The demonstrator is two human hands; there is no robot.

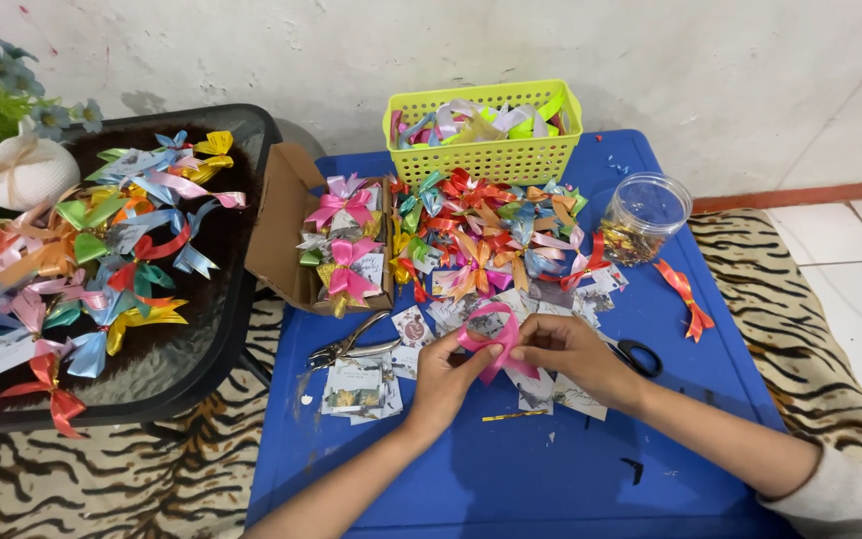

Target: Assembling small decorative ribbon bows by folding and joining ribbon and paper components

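Over the blue table (551, 469), both my hands pinch a pink ribbon (487, 329) folded into a loop. My left hand (448, 377) grips its lower left side; my right hand (569, 354) holds the crossing from the right. Just beyond lies a pile of finished ribbon bows (481, 225) in many colours. Small printed cards (359, 387) lie under and beside my hands. A metal hole punch (351, 346) rests to the left of my left hand. Black-handled scissors (639, 355) lie partly hidden behind my right hand.
A yellow basket (486, 155) of ribbons stands at the table's far edge. A clear jar (644, 217) and an orange bow (685, 296) are at right. A cardboard box (296, 235) holds bows on cards. A glass side table (212, 339) at left carries more bows and a white vase (17, 172).
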